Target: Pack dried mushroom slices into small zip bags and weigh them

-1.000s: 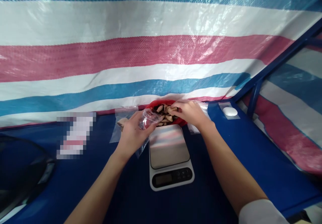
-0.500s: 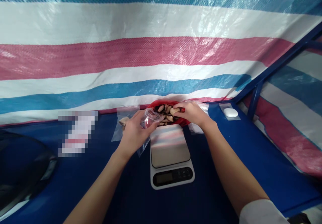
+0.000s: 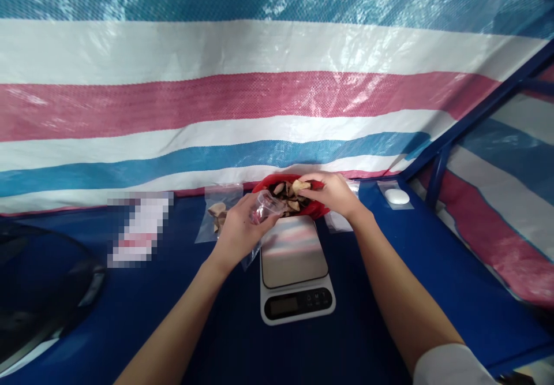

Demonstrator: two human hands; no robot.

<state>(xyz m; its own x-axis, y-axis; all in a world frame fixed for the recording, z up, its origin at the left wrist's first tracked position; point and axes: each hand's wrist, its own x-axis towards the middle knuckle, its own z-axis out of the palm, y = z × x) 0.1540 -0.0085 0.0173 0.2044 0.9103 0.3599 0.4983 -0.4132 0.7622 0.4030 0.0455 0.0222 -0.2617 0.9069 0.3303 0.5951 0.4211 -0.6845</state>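
My left hand (image 3: 239, 227) grips a small clear plastic bag (image 3: 268, 203), its mouth spread apart beside the dried pieces. Between the fingertips of my right hand (image 3: 336, 195) is a pale dried slice (image 3: 300, 186), possibly mushroom. It is held just above a red bag (image 3: 269, 180) full of similar brown and cream dried slices (image 3: 293, 205). In front of that bag lies a white kitchen scale (image 3: 296, 252) with a bare metal plate and dark display. Another clear bag (image 3: 212, 194) with dried slices lies flat behind my left hand.
A round white object (image 3: 397, 196) rests on a clear packet at the right. More clear packets (image 3: 340, 221) lie under my right wrist. Left are a blurred-out paper (image 3: 145, 223) and a dark round object (image 3: 47, 292). Striped tarpaulin (image 3: 242, 96) hangs behind the blue table (image 3: 415, 246).
My right hand has drawn slightly left and up, with the dried slice now lifted and plainer to see. My left hand and the clear bag have shifted a little to the right.
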